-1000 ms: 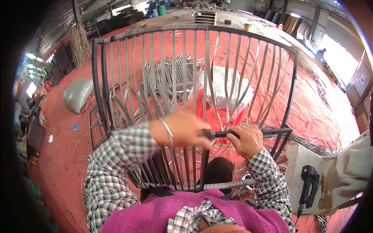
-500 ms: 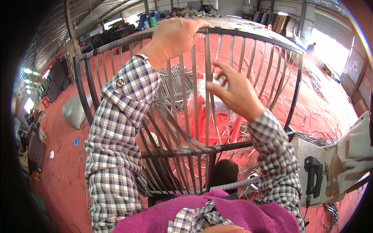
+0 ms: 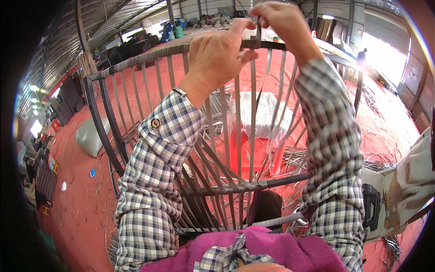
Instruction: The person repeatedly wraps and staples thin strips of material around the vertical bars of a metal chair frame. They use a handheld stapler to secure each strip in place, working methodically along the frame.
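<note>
In front of me stands a dark metal frame [image 3: 117, 132], with grey-brown flat strips running down it and wrapped tightly round the left part of its top rail. My left hand [image 3: 215, 59] grips that rail near its middle, thumb on the near side and index finger above. My right hand [image 3: 283, 25], slightly blurred, is just above the rail and pinches a strip [image 3: 258, 35] that loops up from it. Below, several strips slant to a wrapped crossbar [image 3: 222, 188]. The right fingertips are partly hidden.
A red plastic stool [image 3: 244, 152] with white material [image 3: 260, 113] on it stands behind the frame. At right, a black hand tool [image 3: 371, 206] hangs by a pale cloth-covered surface [image 3: 410, 181]. A stuffed sack [image 3: 92, 137] and strip scraps lie on the red floor [image 3: 86, 199].
My right hand has risen from beside the strips to above the top rail, pulling a strip up. My left hand has shifted slightly right and down, and the frame has tilted a little.
</note>
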Available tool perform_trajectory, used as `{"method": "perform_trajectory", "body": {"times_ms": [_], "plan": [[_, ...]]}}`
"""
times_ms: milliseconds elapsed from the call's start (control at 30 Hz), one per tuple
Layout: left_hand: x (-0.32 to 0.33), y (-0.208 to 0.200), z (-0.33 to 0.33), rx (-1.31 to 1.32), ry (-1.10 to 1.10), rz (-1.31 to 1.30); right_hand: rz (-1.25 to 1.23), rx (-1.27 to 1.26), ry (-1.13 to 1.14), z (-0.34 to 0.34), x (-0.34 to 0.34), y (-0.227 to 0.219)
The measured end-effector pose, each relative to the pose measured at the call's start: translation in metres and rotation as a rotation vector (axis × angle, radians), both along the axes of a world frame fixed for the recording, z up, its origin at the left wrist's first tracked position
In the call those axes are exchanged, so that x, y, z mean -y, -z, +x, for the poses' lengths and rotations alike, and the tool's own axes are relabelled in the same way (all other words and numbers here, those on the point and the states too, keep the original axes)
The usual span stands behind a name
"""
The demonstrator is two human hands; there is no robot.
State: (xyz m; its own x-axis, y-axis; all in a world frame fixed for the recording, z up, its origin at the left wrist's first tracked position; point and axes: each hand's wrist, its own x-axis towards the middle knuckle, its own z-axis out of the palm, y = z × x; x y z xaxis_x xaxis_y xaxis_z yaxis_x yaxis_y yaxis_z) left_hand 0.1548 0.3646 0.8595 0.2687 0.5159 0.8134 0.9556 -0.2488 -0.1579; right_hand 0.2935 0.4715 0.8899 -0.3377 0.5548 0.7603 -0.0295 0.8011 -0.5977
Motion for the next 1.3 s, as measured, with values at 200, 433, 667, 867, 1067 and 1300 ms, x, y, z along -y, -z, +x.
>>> {"method": "perform_trajectory", "body": {"times_ms": [200,433,667,867,1067,1300], "plan": [[0.010,-0.003,-0.006,0.024,-0.023,-0.056,0.039,0.462,-0.005,0.005,-0.035,0.005],[0.008,0.002,-0.008,-0.036,-0.035,-0.034,0.103,-0.025,0.052,0.056,0.093,0.058],[0.013,-0.011,-0.003,-0.034,-0.063,-0.120,-0.054,0.011,0.165,-0.021,0.052,0.135],[0.010,-0.019,-0.004,-0.113,-0.064,-0.205,-0.344,-0.450,-0.312,-0.041,0.059,0.107],[0.013,-0.006,-0.008,-0.082,-0.080,-0.199,-0.267,-0.001,-0.080,0.044,0.109,0.091],[0.006,-0.002,-0.011,-0.126,-0.031,-0.068,-0.288,-0.545,-0.575,0.017,0.094,0.050]]}}
